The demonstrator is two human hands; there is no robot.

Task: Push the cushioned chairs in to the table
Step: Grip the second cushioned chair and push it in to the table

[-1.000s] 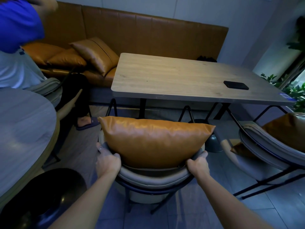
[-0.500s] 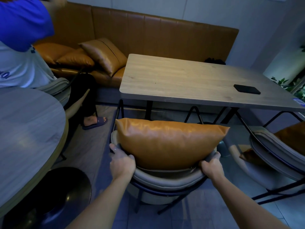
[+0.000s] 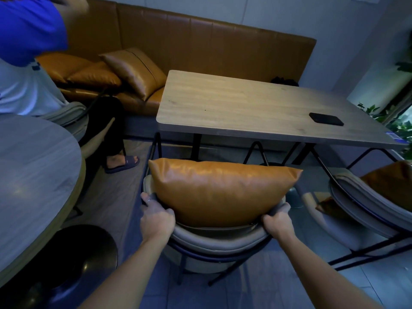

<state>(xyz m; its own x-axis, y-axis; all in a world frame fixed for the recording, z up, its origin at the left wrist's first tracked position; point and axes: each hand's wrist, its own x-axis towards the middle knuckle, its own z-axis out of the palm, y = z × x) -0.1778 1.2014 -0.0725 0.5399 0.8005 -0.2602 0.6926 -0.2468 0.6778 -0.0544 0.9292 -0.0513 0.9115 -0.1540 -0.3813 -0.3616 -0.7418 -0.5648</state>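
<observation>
A grey cushioned chair (image 3: pixel 214 240) with a black metal frame stands in front of me, its back toward me. An orange leather cushion (image 3: pixel 220 190) leans upright against the backrest. My left hand (image 3: pixel 156 219) grips the left end of the backrest rim, and my right hand (image 3: pixel 277 220) grips the right end. The chair's front sits under the near edge of the rectangular wooden table (image 3: pixel 234 108). A second grey chair (image 3: pixel 365 210) with an orange cushion stands at the right, angled away from the table.
A black phone (image 3: pixel 326 119) lies on the table's right part. An orange bench (image 3: pixel 200 52) with cushions runs along the far wall. At the left are a round table (image 3: pixel 33 175), a black round base (image 3: pixel 75 259) and a seated person (image 3: pixel 29 63).
The chair has slid forward toward the table with both hands on its backrest, and its front now sits closer under the table edge. The view shifted with it.
</observation>
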